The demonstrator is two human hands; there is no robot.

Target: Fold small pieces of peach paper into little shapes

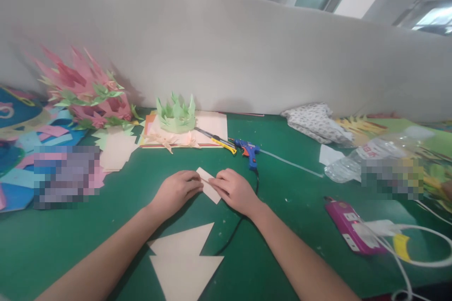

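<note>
A small cream paper strip (211, 191) is held between my two hands above the green table. My left hand (177, 191) pinches its left side, fingers closed together. From the other side, my right hand (236, 191) grips it with thumb and fingers. The strip shows a crease or folded edge near the fingertips. Nearer to me lie cream paper pieces (185, 273) with pointed, triangular outlines. Beyond my hands a blue glue gun (251, 150) rests on its side, beside a yellow utility knife (224, 144).
A green paper crown (175, 115) stands on stacked sheets (215, 127) at the back. Pink paper crowns (88, 89) are piled at left, near paper scraps (118, 150). On the right are a plastic bottle (342, 167), a purple power strip (349, 228) and white cables.
</note>
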